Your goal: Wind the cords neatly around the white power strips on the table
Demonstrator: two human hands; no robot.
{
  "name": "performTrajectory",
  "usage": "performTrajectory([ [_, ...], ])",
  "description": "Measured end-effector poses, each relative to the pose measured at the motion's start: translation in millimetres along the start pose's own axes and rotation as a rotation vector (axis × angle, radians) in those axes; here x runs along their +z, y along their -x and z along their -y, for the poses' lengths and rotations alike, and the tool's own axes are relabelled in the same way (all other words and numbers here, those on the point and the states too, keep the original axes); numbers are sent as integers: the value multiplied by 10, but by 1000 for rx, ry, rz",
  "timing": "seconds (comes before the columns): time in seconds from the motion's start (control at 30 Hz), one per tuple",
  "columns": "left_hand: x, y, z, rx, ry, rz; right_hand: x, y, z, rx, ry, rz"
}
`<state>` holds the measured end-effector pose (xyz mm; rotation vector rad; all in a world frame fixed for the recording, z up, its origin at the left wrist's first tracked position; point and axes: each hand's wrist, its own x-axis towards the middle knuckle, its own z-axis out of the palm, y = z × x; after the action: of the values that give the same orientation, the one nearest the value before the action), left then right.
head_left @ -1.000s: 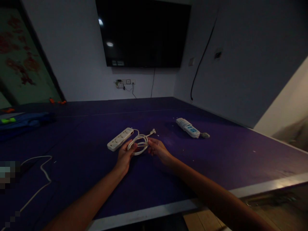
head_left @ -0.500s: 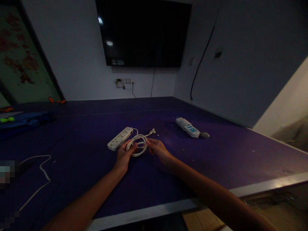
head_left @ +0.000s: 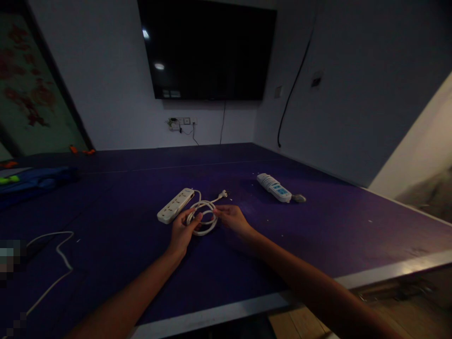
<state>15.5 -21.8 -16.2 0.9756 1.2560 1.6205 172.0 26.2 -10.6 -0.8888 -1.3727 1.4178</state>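
White cable coil point(head_left: 202, 233), up in the head view, has just tipped rounder toward us above the surface point(head_left: 219, 278), well in from its near edge, left hand point(head_left: 181, 233) pinching 1 side, right hand point(head_left: 233, 219) pinching the other, so the loops look gathered beside the power strip point(head_left: 175, 205).

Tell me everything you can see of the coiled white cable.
The white cable, smooth and plastic-looking, is wound in loose, round loops over the purple surface. One end joins the white power strip, just beyond on the left; the other ends in a plug connected to nothing. The left grip holds the loops' left side; the right grip pinches their right.
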Motion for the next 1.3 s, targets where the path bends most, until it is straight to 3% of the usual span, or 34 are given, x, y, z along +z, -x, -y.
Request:
performTrajectory([
  [0.2, -5, 23, -19, 35, -55, 3, -2, -10, 11, 32, 4, -23],
  [0.57, -61, -73, 76, 206, -214, -4, -15, -39, -64, -70, 120, -100],
  [0.87, -79, -77, 71, 298, -314, -3, -52, -66, -141, -76, 199, -103],
  [1.17, -116, -91, 86, 605, -568, -32, -100, -99, -214, -118, 282, -139],
  [1.3, -98, -77, 71, 546, -503, 8, -93, -100, -160, -110, 220, -157],
])
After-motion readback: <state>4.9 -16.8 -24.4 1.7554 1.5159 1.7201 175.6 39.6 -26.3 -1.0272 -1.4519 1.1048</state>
